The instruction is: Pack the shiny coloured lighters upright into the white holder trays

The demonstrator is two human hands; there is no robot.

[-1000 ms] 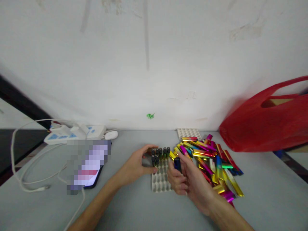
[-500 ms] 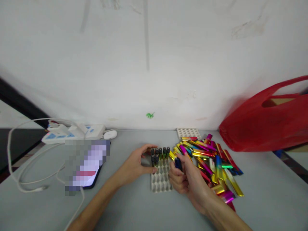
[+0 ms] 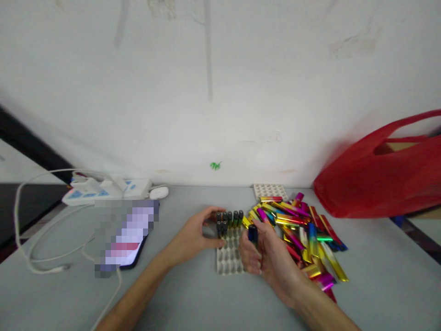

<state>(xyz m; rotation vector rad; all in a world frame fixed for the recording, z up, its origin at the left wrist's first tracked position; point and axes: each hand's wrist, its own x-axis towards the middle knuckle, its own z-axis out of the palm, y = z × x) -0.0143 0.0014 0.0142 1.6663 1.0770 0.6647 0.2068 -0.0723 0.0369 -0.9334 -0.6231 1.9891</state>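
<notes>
A pale tray (image 3: pixel 229 266) with rows of small pockets lies on the table before me. Several slim black-topped pieces (image 3: pixel 229 218) stand upright in its far rows. My left hand (image 3: pixel 198 234) curves around the tray's far left corner, its thumb on the left edge and its fingers behind the standing pieces. Over the tray's right side, my right hand (image 3: pixel 263 250) holds a dark blue tube (image 3: pixel 252 233) upright between thumb and fingers. Its lower end is hidden by the hand. A heap of shiny metallic coloured tubes (image 3: pixel 292 220) lies just beyond and right of that hand.
Behind the heap, a second pale tray (image 3: pixel 270 191) sits against the wall. A red bag (image 3: pixel 379 179) stands at the right. To the left are a phone (image 3: pixel 132 239), a white power strip (image 3: pixel 106 191), a small white case (image 3: pixel 159 192) and loose white cables (image 3: pixel 51 268).
My right hand has loosened its curled fingers, and more of the dark blue tube shows, now more upright. The left hand stays where it was on the tray.
</notes>
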